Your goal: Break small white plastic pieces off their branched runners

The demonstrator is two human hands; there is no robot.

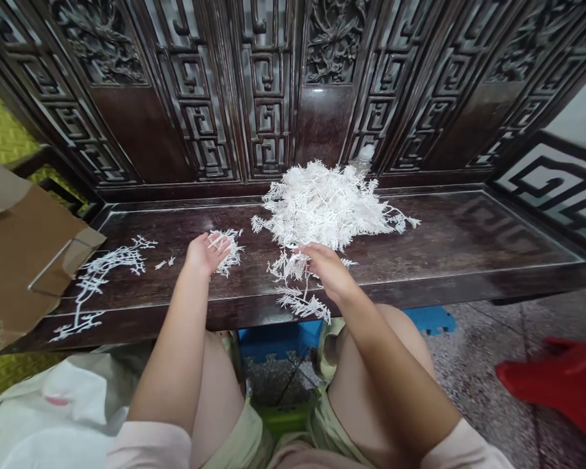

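A large heap of white branching plastic sprigs (322,208) lies on the dark wooden bench seat (449,228). My left hand (206,254) is palm up, its fingers in a small bunch of sprigs (230,253). My right hand (325,270) sits at the heap's near edge and grips a tangled cluster of sprigs (293,277), which hangs towards the seat's front edge. Further left on the seat lie several long white sprigs (102,280), with a few short pieces (163,262) between them and my left hand.
A brown cardboard sheet (24,241) overlaps the seat's left end. Behind the heap stand a clear plastic bottle (364,159) and the carved wooden bench back (268,85). Below are a white plastic bag (43,417), blue foam mat (278,339) and a red plastic stool (557,384).
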